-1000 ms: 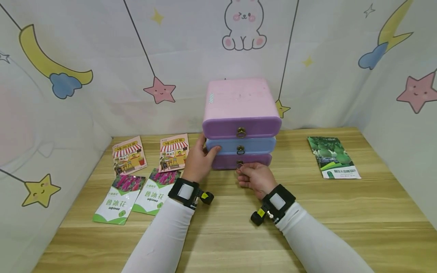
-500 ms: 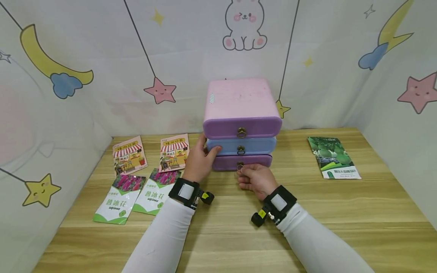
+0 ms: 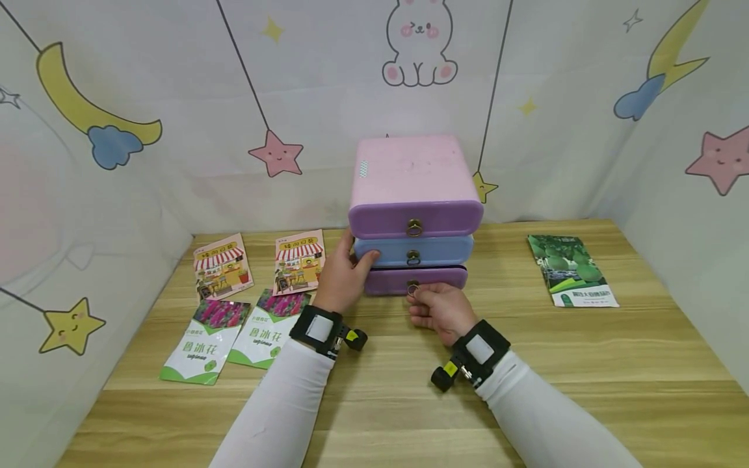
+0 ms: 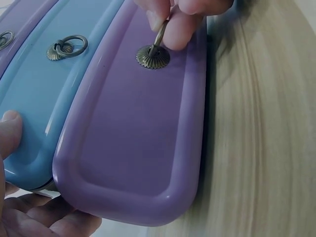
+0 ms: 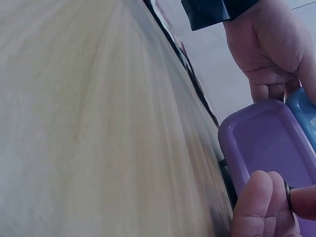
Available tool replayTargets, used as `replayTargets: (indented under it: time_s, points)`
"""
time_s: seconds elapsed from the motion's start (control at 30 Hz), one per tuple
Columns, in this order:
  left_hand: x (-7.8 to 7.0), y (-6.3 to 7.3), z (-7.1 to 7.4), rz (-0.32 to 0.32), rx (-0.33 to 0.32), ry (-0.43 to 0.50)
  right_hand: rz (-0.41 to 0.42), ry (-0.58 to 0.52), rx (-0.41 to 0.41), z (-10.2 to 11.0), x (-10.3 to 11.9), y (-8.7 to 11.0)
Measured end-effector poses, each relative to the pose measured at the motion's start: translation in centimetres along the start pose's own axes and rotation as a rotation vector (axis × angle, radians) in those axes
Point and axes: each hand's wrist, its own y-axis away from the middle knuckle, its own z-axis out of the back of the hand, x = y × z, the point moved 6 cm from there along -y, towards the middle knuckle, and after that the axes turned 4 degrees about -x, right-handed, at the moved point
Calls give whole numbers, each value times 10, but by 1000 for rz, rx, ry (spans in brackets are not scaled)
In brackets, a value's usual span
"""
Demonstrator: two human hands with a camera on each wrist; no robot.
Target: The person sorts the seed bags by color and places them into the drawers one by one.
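I see a person's two hands at a little box of drawers (image 3: 415,169) with a pink top. It stands on the wooden table (image 3: 380,403), right in front of both hands. The left hand (image 3: 342,276) grips the box on its own side. Its thumb presses the front of the blue drawer (image 3: 441,251), and its other fingers bend around the side. The right hand (image 3: 443,311) pinches the small metal ring (image 4: 161,34) on the bottom drawer (image 3: 386,282), with its fingers curled. That drawer is purple, and its front sticks out a bit past the blue one. The top drawer (image 3: 380,221) is purple too, and it sits higher than both hands.

Four packets lie flat to the left of the left hand. A pink packet (image 3: 298,263) with a shop on it is just beside that hand, and another pink packet (image 3: 222,268) is farther left. Closer to the person, a flower packet (image 3: 266,328) lies near the left wrist, with a second flower packet (image 3: 205,341) to its left. Well off to the right of the right hand lies a green packet (image 3: 570,270). Each wrist wears a black strap (image 3: 480,351), and the sleeves (image 3: 281,403) are white. Behind the box, past both hands, hangs a white cloth (image 3: 328,78) with stars and a bunny.
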Motion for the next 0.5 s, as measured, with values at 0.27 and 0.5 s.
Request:
replayTargets:
  time_s: [0.27, 0.5]
  points:
    - [0, 0, 0, 6, 0, 7, -13, -2, 4, 0, 0, 4]
    - [0, 0, -1, -3, -3, 10, -15, -6, 4, 0, -1, 6]
